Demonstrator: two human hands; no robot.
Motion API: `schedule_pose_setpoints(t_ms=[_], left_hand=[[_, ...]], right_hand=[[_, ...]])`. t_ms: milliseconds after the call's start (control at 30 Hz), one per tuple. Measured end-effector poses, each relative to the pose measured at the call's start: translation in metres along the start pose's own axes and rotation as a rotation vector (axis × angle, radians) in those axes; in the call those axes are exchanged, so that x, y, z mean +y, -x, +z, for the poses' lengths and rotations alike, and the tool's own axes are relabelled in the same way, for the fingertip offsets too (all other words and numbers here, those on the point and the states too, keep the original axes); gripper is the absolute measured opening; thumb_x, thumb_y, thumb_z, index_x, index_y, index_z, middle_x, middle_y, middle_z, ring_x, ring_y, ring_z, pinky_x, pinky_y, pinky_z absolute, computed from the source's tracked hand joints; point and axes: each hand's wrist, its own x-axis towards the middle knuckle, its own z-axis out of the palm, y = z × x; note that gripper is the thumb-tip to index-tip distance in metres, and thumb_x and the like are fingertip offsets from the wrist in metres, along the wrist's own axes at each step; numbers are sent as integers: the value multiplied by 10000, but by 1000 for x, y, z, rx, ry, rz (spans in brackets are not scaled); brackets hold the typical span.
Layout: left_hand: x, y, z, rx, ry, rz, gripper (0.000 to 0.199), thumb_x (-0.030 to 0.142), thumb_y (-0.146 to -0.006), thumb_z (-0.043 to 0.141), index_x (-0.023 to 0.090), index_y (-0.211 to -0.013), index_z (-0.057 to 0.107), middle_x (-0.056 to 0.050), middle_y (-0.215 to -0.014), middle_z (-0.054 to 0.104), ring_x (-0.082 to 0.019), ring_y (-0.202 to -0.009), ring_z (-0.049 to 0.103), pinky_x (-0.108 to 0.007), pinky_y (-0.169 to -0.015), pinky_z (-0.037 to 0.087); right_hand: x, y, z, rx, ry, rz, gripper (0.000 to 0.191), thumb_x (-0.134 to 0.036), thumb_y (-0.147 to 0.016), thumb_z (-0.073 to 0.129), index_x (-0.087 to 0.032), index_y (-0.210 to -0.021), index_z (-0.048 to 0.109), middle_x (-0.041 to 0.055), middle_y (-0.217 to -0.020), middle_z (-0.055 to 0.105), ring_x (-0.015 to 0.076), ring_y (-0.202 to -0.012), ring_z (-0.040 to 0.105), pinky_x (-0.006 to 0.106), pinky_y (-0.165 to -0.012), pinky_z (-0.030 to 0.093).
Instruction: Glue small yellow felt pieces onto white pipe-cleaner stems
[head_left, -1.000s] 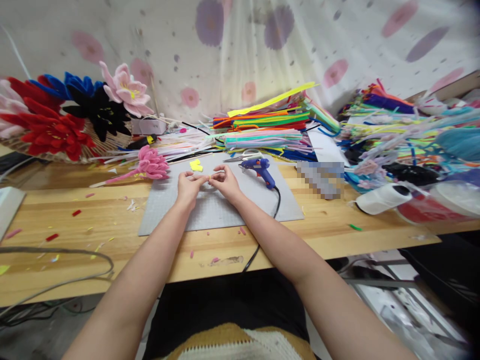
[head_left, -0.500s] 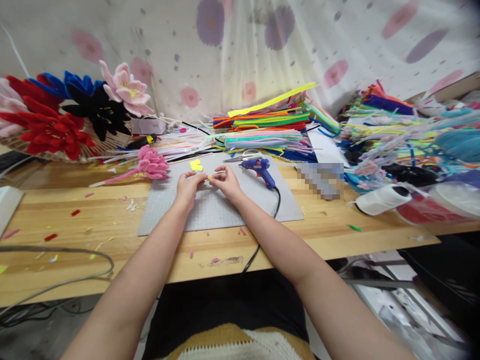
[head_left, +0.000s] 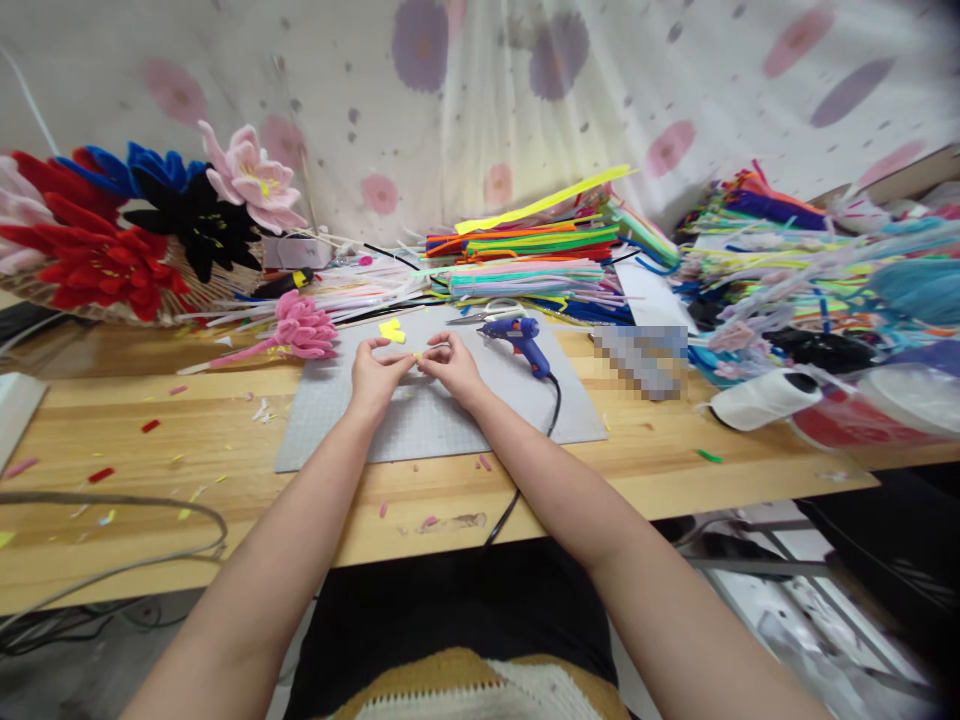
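My left hand (head_left: 377, 378) and my right hand (head_left: 451, 368) meet fingertip to fingertip above a grey cutting mat (head_left: 427, 432). Pinched between them is a small yellow piece (head_left: 418, 356), mostly covered by the fingers; its exact kind does not show. Just behind my left hand lie a few bright yellow pieces (head_left: 391, 330) on the mat. A blue glue gun (head_left: 525, 342) rests to the right of my right hand, its nozzle pointing left. Behind it lies a pair of scissors (head_left: 487, 313), partly overlapped by other things.
A pink fuzzy flower (head_left: 304, 328) lies left of the mat. Bundles of coloured pipe cleaners (head_left: 525, 245) line the back. Finished flowers (head_left: 112, 255) stand at far left. The glue gun's black cord (head_left: 556, 405) runs over the front edge. A white spool (head_left: 765, 398) sits at right.
My left hand's fingers have shifted slightly around the small yellow piece, with the thumb straighter. Everything else has stayed in place.
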Motion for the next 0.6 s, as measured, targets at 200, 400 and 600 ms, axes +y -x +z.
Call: schedule_pose_setpoints(t_ms=[200, 400, 600], left_hand=[[1, 0, 0, 1, 31, -29, 525, 227, -487, 748, 182, -917, 450, -2, -673, 651, -148, -644, 628, -301, -711, 464], [3, 1, 1, 3, 49, -50, 526, 214, -481, 745, 179, -916, 453, 1, -667, 649, -149, -644, 631, -295, -697, 467], [-1, -1, 1, 14, 52, -46, 528, 226, -474, 748, 185, -899, 438, 9, -649, 638, -151, -641, 627, -290, -678, 465]], right_hand=[[-1, 0, 1, 48, 91, -74, 346, -273, -590, 637, -216, -847, 413, -65, -676, 563, 93, -632, 550, 262, -671, 437], [0, 0, 1, 63, 118, -90, 330, -280, -613, 622, -223, -855, 405, -68, -670, 558, 94, -626, 551, 265, -672, 443], [0, 0, 0, 73, 94, -95, 342, -289, -610, 632, -223, -855, 402, -62, -679, 573, 92, -619, 552, 263, -667, 448]])
